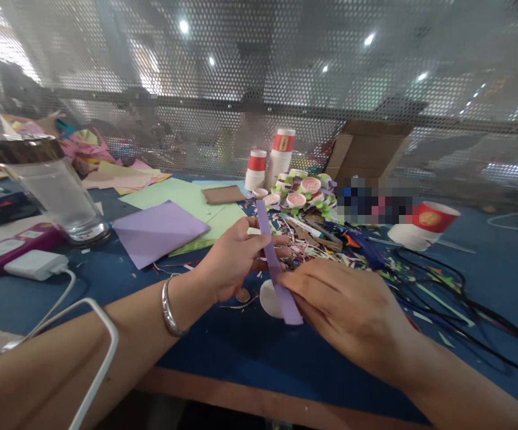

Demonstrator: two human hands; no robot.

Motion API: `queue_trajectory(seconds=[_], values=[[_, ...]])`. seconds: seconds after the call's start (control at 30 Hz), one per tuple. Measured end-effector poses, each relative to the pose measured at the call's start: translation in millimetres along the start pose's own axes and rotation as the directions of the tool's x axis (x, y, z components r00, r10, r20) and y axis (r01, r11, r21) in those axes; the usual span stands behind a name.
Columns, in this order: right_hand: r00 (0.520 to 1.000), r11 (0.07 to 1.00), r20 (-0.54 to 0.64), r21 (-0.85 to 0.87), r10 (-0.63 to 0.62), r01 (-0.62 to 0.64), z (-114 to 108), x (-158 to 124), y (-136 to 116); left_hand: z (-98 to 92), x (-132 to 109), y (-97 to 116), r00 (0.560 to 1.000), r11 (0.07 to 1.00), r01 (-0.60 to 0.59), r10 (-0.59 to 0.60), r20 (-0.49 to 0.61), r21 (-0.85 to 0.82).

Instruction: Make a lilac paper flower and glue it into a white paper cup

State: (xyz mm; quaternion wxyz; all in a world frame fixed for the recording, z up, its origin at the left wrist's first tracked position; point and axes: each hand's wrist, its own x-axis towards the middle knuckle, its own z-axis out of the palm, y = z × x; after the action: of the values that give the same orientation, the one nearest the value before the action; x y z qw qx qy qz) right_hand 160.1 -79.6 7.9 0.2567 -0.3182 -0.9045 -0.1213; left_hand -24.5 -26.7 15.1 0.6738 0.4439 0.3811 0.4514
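left hand (236, 257) and right hand (351, 298) pinch a purple paper strip (273, 261); likely light, easily creased, best gripped near its ends.

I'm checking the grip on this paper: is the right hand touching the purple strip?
Touching. The head view shows the right hand pinching the purple strip below its middle, with no gap between them.

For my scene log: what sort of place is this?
Probably a papercraft workspace: a narrow purple paper strip being held, multicoloured paper clippings on the blue tabletop, a tall stack of red-and-white paper cups.
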Motion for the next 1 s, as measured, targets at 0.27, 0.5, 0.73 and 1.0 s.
queue_trajectory(seconds=[0.27, 0.5, 0.73, 1.0], values=[[0.944, 0.915, -0.072, 0.28, 0.323, -0.292, 0, 6, 10, 2.7, -6, -6, 0.977, 0.993, 0.036, -0.059, 0.207, 0.111], [0.875, 0.772, 0.033, 0.455, 0.482, -0.443, -3, 8, 16, 5.2, -11, -5, 0.936, 0.986, -0.048, -0.013, 0.353, 0.163], [0.849, 0.728, 0.037, 0.495, 0.527, -0.474, -3, 7, 16, 4.7, -8, -6, 0.899, 0.988, -0.064, -0.004, 0.437, 0.141], [0.727, 0.597, -0.013, 0.58, 0.686, -0.554, -1, 8, 23, 2.4, -7, -10, 0.899, 0.982, -0.047, -0.039, 0.437, 0.184]])
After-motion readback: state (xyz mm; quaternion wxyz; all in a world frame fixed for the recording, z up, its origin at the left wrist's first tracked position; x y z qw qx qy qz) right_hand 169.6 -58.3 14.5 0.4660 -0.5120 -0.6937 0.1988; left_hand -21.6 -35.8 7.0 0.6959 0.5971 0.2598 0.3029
